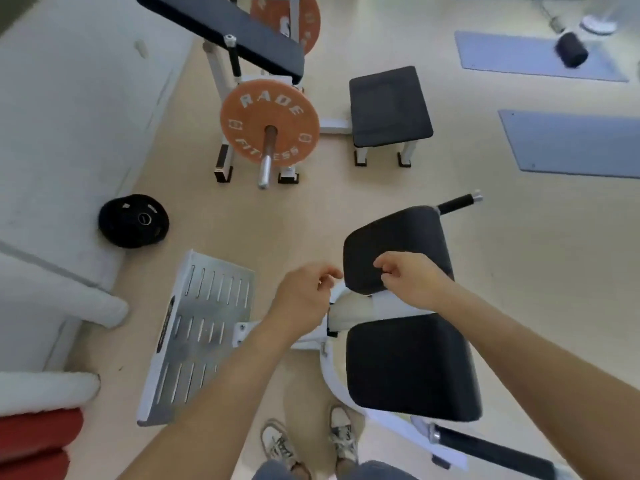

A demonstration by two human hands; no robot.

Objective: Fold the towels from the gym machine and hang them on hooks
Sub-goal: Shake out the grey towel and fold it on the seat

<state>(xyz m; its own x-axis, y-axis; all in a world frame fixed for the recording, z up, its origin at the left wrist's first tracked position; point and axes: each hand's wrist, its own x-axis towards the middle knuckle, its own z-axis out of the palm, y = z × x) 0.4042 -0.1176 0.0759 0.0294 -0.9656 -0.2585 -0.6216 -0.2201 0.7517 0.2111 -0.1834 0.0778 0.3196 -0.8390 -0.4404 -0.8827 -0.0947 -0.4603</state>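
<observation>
Over black machine pads [394,251] | left hand [301,299] loosely curled, holding nothing | right hand [412,282] likewise | no towel seen.

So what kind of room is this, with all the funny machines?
It looks like a gym. An orange weight plate reading "RADE FITNESS" sits on a bar, black padded seats belong to an exercise machine, a loose black weight plate lies on the floor, and blue exercise mats are spread out beyond.

— What sort of place is this?
— A gym: an orange weight plate [269,123] on a padded machine [221,32], a black plate [133,220] on the floor, blue exercise mats [571,143].
</observation>
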